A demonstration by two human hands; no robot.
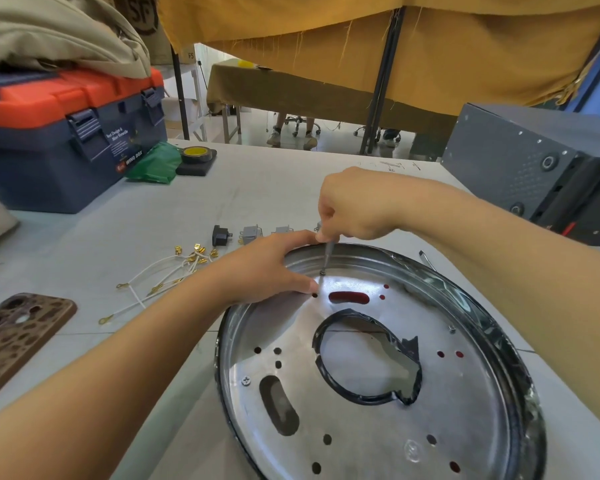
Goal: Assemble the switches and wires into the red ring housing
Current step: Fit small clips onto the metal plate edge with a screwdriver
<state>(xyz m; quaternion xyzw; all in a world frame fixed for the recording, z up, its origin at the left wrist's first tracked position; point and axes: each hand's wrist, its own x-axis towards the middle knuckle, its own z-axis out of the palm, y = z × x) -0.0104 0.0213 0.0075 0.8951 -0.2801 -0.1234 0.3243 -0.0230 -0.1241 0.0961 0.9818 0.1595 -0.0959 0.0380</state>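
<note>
A round silver metal plate (378, 420) with a central cut-out lies on the table; red shows through its holes and slot (349, 297). My right hand (355, 206) is closed around a thin screwdriver (327, 255) held upright, its tip on a small screw (323, 271) near the plate's far rim. My left hand (271, 265) rests on the plate's far-left rim, fingers pressed flat beside the screw. Several white wires with gold terminals (167, 275) lie left of the plate. A black switch (220, 235) and grey switches (251, 234) sit in a row behind my hands.
A brown patterned phone (18, 337) lies at the left edge. A blue and orange toolbox (66, 133) stands at the back left, with a green bag (156, 164) and a yellow tape roll (197, 155) beside it. A grey metal box (534, 168) stands at the right.
</note>
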